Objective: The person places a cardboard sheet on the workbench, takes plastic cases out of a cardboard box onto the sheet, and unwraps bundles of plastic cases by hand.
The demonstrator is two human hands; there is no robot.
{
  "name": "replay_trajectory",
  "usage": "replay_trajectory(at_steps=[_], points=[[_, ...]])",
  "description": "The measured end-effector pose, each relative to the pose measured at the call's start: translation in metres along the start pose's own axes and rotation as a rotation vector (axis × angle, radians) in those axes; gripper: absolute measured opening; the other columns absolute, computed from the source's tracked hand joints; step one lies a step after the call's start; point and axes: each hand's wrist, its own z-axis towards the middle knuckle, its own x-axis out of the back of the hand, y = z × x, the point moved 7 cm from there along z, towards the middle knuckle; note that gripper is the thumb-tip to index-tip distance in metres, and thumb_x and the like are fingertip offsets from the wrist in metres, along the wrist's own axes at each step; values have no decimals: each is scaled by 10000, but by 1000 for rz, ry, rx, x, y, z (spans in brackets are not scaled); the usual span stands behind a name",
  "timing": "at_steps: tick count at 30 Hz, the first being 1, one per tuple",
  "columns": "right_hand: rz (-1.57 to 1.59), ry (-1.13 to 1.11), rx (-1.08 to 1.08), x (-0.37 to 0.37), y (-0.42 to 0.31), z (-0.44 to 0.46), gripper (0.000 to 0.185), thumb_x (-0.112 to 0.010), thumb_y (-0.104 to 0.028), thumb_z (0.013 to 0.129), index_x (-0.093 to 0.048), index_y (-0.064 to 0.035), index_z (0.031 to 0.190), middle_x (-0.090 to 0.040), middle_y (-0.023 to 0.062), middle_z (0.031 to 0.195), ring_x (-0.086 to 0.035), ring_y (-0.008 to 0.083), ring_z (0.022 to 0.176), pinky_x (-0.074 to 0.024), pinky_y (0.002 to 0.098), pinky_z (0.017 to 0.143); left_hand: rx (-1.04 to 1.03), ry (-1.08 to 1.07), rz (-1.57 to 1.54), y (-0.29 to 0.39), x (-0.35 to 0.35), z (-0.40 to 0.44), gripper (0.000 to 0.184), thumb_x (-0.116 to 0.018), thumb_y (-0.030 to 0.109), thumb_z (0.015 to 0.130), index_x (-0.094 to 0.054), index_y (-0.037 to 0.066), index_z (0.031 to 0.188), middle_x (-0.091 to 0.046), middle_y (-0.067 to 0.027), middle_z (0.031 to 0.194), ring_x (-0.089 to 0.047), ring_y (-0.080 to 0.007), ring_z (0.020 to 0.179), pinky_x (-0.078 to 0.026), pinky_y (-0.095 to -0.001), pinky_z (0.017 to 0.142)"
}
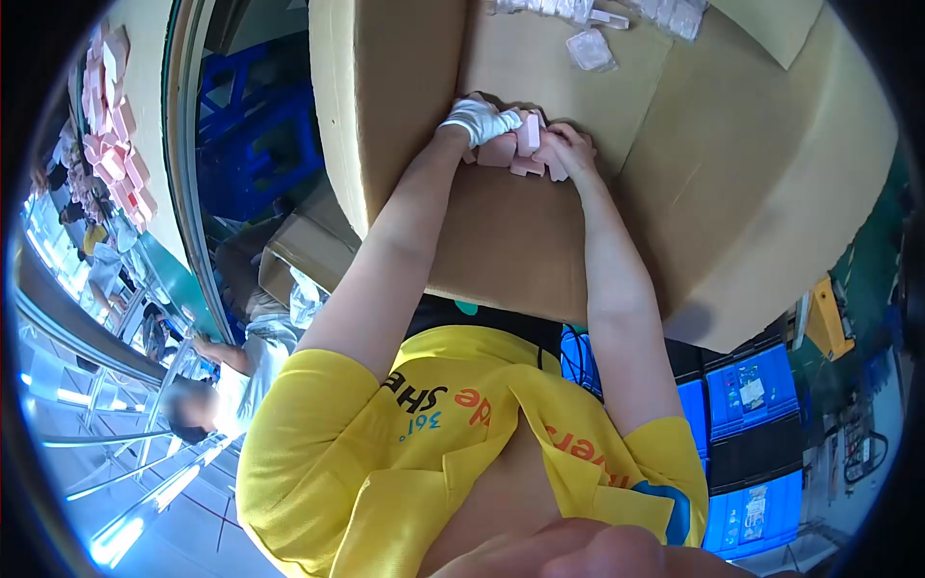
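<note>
Deep inside a large cardboard box (pixel 540 231), both my hands are around a cluster of small pink boxes (pixel 497 151). My left hand (pixel 479 121) wears a white glove that leaves some finger ends bare. Its fingers curl over the left side of the cluster. From the right, my right hand (pixel 572 151), without a glove, presses its bent fingers against the same cluster. The pink pieces lie at different angles, one standing upright in the middle. My fingertips are partly hidden among them.
Clear-wrapped packets (pixel 591 50) lie farther inside the carton. On the left, a table (pixel 159 116) holds a heap of pink boxes (pixel 120 144). A person in a light top (pixel 258 371) is below it. Blue crates (pixel 752 395) are stacked at right.
</note>
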Motion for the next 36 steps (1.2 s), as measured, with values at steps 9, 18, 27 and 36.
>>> replay_trajectory(at_steps=[9,18,27,36], points=[[686,-192,84,-25,-58,-5,664,-561,-464,726,-446,-61,1240,-480,104,1195,-465,207,1103,-333,340,964,-100,-110,-481,5,-12,16,595,-476,598,800,-603,72,1049,-578,-143,1072,-541,-269,966,-446,-405,768],[516,-230,45,-15,-51,-33,727,-544,-508,748,-382,-92,1321,-464,89,1263,-446,212,1144,-329,326,967,-45,-107,-377,7,-10,6,610,-550,610,744,-617,78,1036,-581,-111,1103,-526,-234,995,-409,-366,830],[770,-206,-77,-24,-38,-19,660,-598,-522,733,-466,-147,1261,-521,72,1188,-476,216,1105,-360,369,937,-164,-124,-815,-10,-36,32,552,-574,555,768,-583,83,1053,-591,-78,1016,-520,-199,945,-395,-343,836],[1082,-488,-520,-40,-34,-43,487,-610,-527,748,-536,-165,1066,-565,52,1002,-516,232,1005,-418,502,834,90,-305,-850,-11,-34,10,446,-575,536,787,-597,155,1016,-608,-58,870,-555,-174,832,-466,-357,710]])
